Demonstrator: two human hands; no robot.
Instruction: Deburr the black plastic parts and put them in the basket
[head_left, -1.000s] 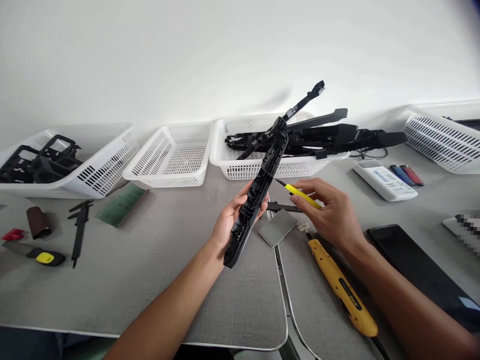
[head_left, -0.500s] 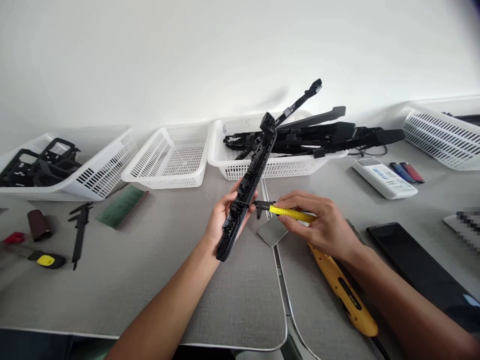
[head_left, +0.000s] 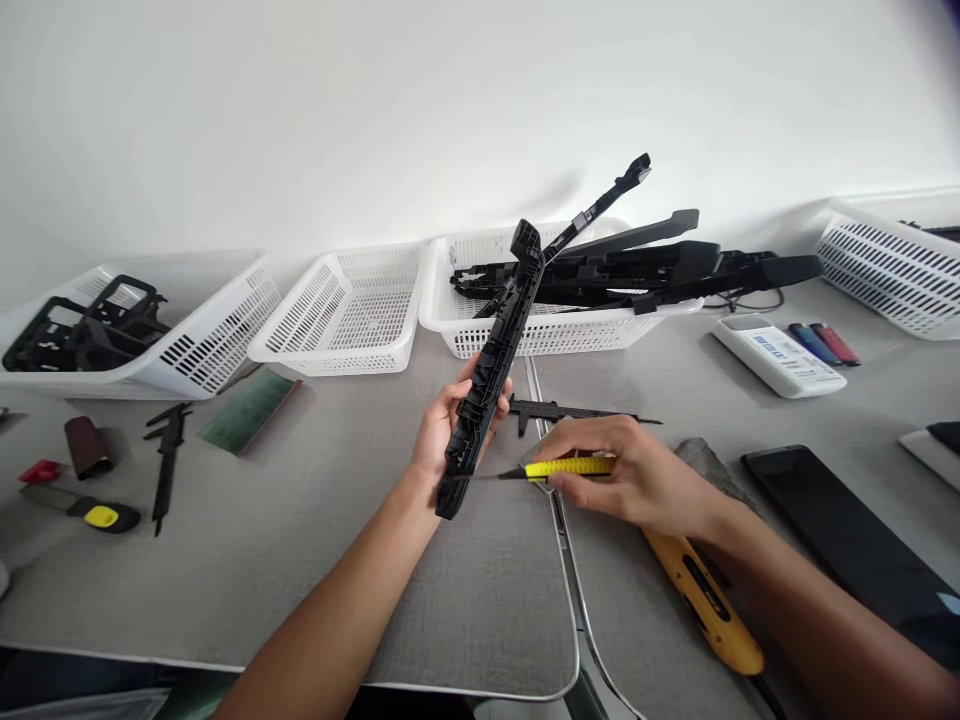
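My left hand [head_left: 439, 430] is closed round the lower half of a long black plastic part [head_left: 495, 360], which it holds up slanting toward the middle basket. My right hand [head_left: 626, 475] grips a yellow utility knife [head_left: 571, 467] lying level. Its thin blade tip touches the bottom end of the black part. Beneath the knife a small grey metal plate [head_left: 541, 462] lies on the table, mostly hidden.
Several white baskets line the wall: one with black frames [head_left: 214, 325], an empty one [head_left: 345, 310], one with long black parts [head_left: 480, 335], one at right [head_left: 885, 275]. A caliper [head_left: 577, 410], yellow tool [head_left: 705, 600], dark tablet [head_left: 847, 545] and white device [head_left: 776, 355] lie right; small tools lie left.
My right hand has dropped with the knife from the part's middle to its bottom end. My left hand has turned the part more upright and slightly left.
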